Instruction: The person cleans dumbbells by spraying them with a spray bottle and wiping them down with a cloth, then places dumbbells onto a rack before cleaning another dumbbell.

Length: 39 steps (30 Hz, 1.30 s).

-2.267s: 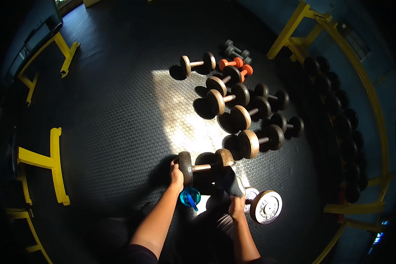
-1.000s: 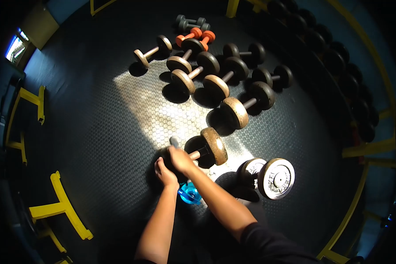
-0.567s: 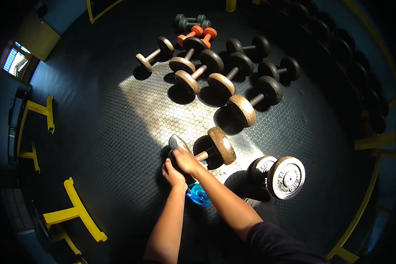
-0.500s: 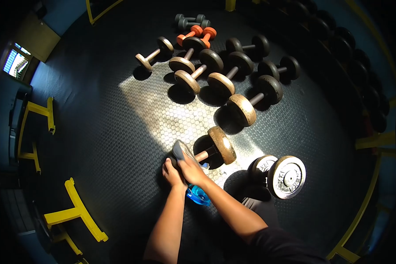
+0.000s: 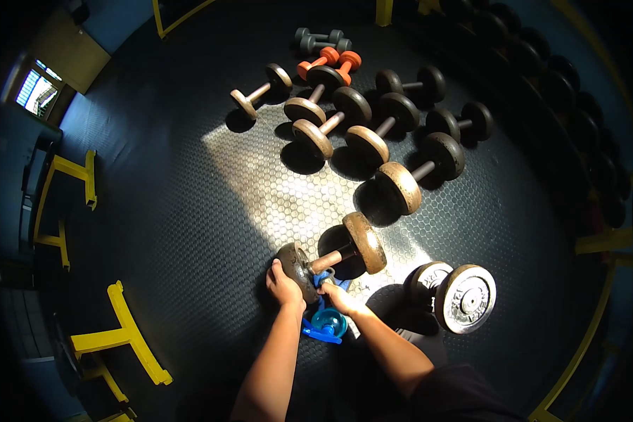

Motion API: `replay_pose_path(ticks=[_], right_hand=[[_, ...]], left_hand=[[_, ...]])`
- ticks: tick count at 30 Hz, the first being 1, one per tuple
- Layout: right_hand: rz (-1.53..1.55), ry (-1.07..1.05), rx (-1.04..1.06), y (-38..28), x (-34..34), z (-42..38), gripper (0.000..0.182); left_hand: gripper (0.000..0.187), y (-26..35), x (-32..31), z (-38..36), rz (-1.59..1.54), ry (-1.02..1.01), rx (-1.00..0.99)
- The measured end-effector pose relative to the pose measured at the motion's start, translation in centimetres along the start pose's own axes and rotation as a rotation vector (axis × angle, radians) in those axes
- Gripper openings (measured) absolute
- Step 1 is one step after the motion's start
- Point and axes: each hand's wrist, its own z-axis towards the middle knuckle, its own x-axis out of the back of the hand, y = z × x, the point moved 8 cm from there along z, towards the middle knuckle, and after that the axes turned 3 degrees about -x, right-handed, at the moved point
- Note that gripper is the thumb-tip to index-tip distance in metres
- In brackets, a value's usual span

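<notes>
A large worn dumbbell (image 5: pixel 326 262) lies on the floor in front of me. My left hand (image 5: pixel 284 286) is curled against the outer side of its near dark head, gripping it. Just right of that head, my right hand (image 5: pixel 339 297) is closed around the upper blue part of what looks like a blue bottle (image 5: pixel 328 322) with a see-through teal body. Part of this bottle is hidden behind my fingers. The dumbbell's far brown head (image 5: pixel 363 243) rests in sunlight, untouched.
A silver plate-loaded dumbbell (image 5: pixel 469 299) stands to the right. Ahead lie several black-and-brown dumbbells (image 5: pixel 399 188), orange ones (image 5: pixel 349 67) and grey ones (image 5: pixel 323 43). A loaded rack (image 5: pixel 566 91) runs along the right, and yellow metal legs (image 5: pixel 123 334) stand at left.
My right hand has left the dumbbell's near head, where it was pressing a grey cloth, and moved down to the blue bottle. The cloth no longer shows there. My left hand stays on the dumbbell.
</notes>
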Motion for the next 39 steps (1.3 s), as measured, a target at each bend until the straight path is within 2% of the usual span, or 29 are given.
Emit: replay_pose_path(ticks=[1,2,4,5,9,11,12,13,15,17,18,19,21,23,25,27,29,30,31,33,34,35,37,38,39], right_hand=[[0.051,-0.008,0.101,-1.1,-0.1,0.8,0.045],[0.053,-0.008,0.108,-1.9,-0.1,1.0,0.045],[-0.085,-0.015,0.13,-3.8,-0.7,0.2,0.059],[-0.205,-0.006,0.061,-1.2,-0.8,1.7,0.067],[0.064,0.11,0.152,-4.1,-1.9,-1.6,0.072],[-0.031,0.127,0.092,-4.5,-1.8,-3.7,0.073],[-0.122,0.059,0.054,-4.4,-2.0,-4.6,0.075],[-0.168,0.096,0.124,-3.7,-2.0,-4.6,0.066],[-0.325,0.079,-0.1,-2.4,-0.6,-5.8,0.052],[-0.191,0.347,-0.157,-4.5,1.2,-8.9,0.039],[-0.067,0.382,-0.221,-4.7,2.2,-9.9,0.036],[0.02,0.479,0.032,-6.4,3.3,-10.8,0.022],[0.079,0.34,0.292,-12.4,3.7,-14.5,0.036],[-0.292,0.285,0.385,-18.0,2.6,-18.1,0.039],[-1.148,0.396,0.697,-22.7,-0.1,-19.1,0.07],[-1.665,0.51,0.596,-22.1,-0.4,-15.4,0.091],[-1.912,0.399,0.393,-18.3,3.3,-10.1,0.102],[-1.828,0.312,0.367,-18.4,3.3,-8.8,0.095],[-1.959,0.36,0.605,-19.1,2.1,-8.2,0.098],[-2.032,0.318,0.501,-19.6,1.1,-6.1,0.091],[-2.002,0.263,0.064,-19.6,1.4,-4.3,0.086],[-1.593,0.33,-0.078,-20.6,1.5,-4.6,0.064],[-0.648,0.588,-0.155,-22.5,1.4,-6.0,0.03],[-0.486,0.632,-0.135,-22.1,1.2,-5.1,0.029],[-0.462,0.621,-0.107,-21.7,1.5,-3.8,0.028]], left_hand=[[0.046,0.0,0.1,0.0,0.001,-0.001,-0.005],[0.046,0.0,-0.1,0.0,-0.021,-0.007,0.004],[0.046,-0.3,0.0,0.2,-0.037,-0.007,0.013],[0.046,-0.3,0.1,-0.1,-0.041,-0.007,0.016],[0.047,0.4,-0.1,-0.2,-0.009,0.002,-0.031],[0.048,0.7,0.2,-0.5,0.033,0.04,-0.038],[0.048,-0.1,0.5,0.1,0.04,0.044,-0.046],[0.048,-0.1,0.5,0.0,0.023,0.047,-0.04],[0.048,0.5,0.8,-0.3,0.112,0.094,-0.084],[0.048,-0.3,1.2,0.3,0.091,0.115,-0.086],[0.048,-0.5,1.1,0.5,0.092,0.092,-0.102],[0.047,-0.7,0.9,0.7,0.093,0.068,-0.117],[0.047,-0.7,0.9,0.8,0.102,0.085,-0.122],[0.047,-1.4,1.2,1.0,0.108,0.103,-0.117],[0.045,-0.8,0.9,1.1,0.156,0.084,-0.168],[0.041,0.1,0.9,0.3,0.088,0.072,-0.199],[0.039,1.3,0.8,-0.7,0.174,0.069,-0.107],[0.04,1.3,0.8,-0.9,0.155,0.062,-0.081],[0.04,0.9,0.8,-0.7,0.143,0.074,-0.068],[0.036,1.2,1.0,-0.5,0.168,0.12,-0.17],[0.038,1.3,1.0,-0.5,0.176,0.146,-0.209],[0.038,1.0,1.0,-0.4,0.178,0.153,-0.197],[0.038,0.8,1.0,0.0,0.254,0.142,-0.197],[0.038,1.7,0.8,-0.4,0.194,0.106,-0.147],[0.037,1.9,0.9,-0.1,0.283,0.129,-0.196]])
